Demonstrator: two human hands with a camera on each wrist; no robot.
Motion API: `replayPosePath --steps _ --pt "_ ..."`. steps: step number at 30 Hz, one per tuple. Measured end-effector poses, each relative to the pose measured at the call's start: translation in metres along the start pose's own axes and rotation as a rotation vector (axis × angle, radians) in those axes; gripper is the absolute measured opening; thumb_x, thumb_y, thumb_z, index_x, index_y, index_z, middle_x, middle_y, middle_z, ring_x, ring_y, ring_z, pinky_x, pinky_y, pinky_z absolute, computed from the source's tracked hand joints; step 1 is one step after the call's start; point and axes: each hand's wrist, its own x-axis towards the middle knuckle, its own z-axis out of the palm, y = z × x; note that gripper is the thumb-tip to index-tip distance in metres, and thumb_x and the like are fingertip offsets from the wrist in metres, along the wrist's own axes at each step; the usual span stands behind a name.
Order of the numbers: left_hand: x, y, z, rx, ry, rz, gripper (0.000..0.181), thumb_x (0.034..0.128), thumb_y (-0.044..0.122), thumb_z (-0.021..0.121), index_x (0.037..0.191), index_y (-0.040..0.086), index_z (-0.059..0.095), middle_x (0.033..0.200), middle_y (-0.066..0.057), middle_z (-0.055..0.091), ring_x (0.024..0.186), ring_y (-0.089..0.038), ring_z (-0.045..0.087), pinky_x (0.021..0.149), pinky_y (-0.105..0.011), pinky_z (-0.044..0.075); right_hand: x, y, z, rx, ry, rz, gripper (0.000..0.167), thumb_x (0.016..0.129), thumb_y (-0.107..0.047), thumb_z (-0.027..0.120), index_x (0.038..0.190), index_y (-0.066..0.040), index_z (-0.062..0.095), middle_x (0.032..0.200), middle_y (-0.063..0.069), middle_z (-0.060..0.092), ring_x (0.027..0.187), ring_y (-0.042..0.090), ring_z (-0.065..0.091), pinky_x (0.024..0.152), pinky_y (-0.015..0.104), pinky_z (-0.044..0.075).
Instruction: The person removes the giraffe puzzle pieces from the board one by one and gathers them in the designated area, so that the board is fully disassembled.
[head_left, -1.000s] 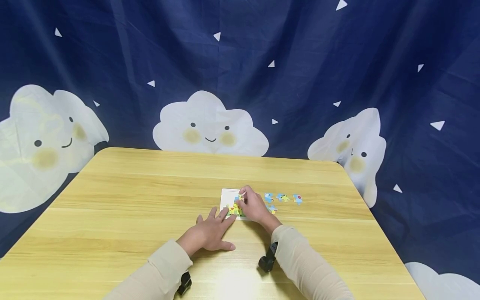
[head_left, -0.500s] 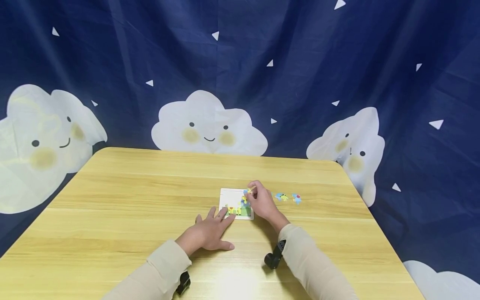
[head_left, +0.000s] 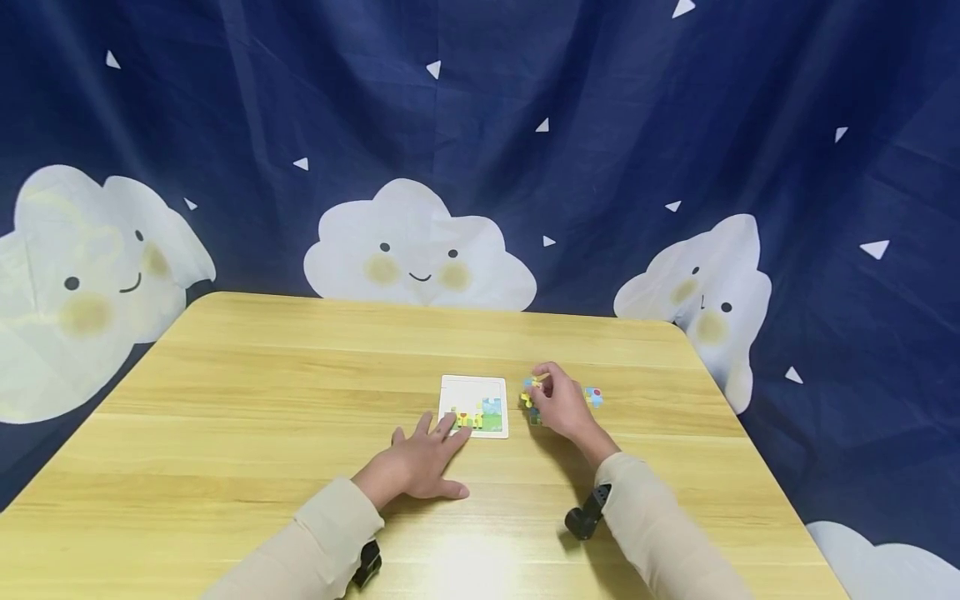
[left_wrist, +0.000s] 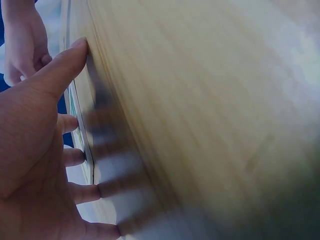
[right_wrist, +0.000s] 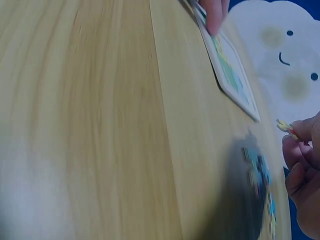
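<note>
A white puzzle board (head_left: 472, 387) lies on the table, partly filled with yellow, green and blue pieces along its lower part. My left hand (head_left: 420, 467) rests with spread, straight fingers on the board's near left corner; the left wrist view shows the left hand (left_wrist: 35, 145) side-on at the board's edge. To the right of the board, my right hand (head_left: 564, 406) pinches a yellow puzzle piece (right_wrist: 285, 127) between thumb and finger, raised above the table. Loose puzzle pieces (right_wrist: 257, 170) lie below the right hand, partly hidden by it in the head view.
A blue and red puzzle piece (head_left: 595, 397) lies on the table right of the right hand. The wooden table (head_left: 300, 383) extends around the board. Behind it hangs a dark blue curtain (head_left: 480, 108) with white clouds.
My right hand has lifted away from the board and moved right, over the loose pieces, with a yellow puzzle piece in its fingers. The left hand has stayed in place.
</note>
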Motion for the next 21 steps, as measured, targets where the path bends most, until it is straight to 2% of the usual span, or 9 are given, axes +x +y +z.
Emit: replayPosePath --steps 5,12,17,21 --pt "0.000 0.002 -0.002 0.008 0.001 -0.004 0.087 0.0802 0.065 0.058 0.149 0.023 0.027 0.157 -0.009 0.020 0.140 -0.042 0.019 0.098 -0.069 0.026 -0.004 0.011 -0.012 -0.037 0.010 -0.014 0.027 0.090 -0.010 0.063 0.115 -0.002 0.057 0.079 0.006 0.057 0.069 0.015 0.052 0.067 0.036 0.045" --pt "0.000 0.001 -0.001 0.003 -0.003 -0.005 0.086 0.0806 0.064 0.059 0.149 0.022 0.027 0.157 -0.009 0.019 0.140 -0.042 0.019 0.098 -0.069 0.026 -0.012 0.024 -0.023 -0.042 -0.019 -0.013 0.026 0.090 -0.010 0.063 0.113 -0.001 0.057 0.075 0.006 0.055 0.061 0.015 0.046 0.053 0.027 0.040" --pt "0.001 0.000 0.000 0.003 -0.004 -0.003 0.086 0.0810 0.064 0.058 0.150 0.023 0.026 0.157 -0.009 0.019 0.141 -0.042 0.019 0.098 -0.069 0.026 -0.016 0.032 -0.027 -0.057 -0.018 -0.021 0.023 0.089 -0.009 0.064 0.110 0.000 0.058 0.072 0.004 0.054 0.059 0.014 0.046 0.053 0.026 0.039" --pt "0.002 -0.001 0.002 -0.001 -0.003 -0.004 0.086 0.0811 0.064 0.058 0.150 0.023 0.026 0.157 -0.009 0.018 0.141 -0.042 0.018 0.098 -0.069 0.026 -0.019 0.036 -0.030 -0.064 -0.043 0.003 0.023 0.089 -0.010 0.064 0.109 0.000 0.060 0.073 0.004 0.055 0.062 0.014 0.047 0.056 0.027 0.040"
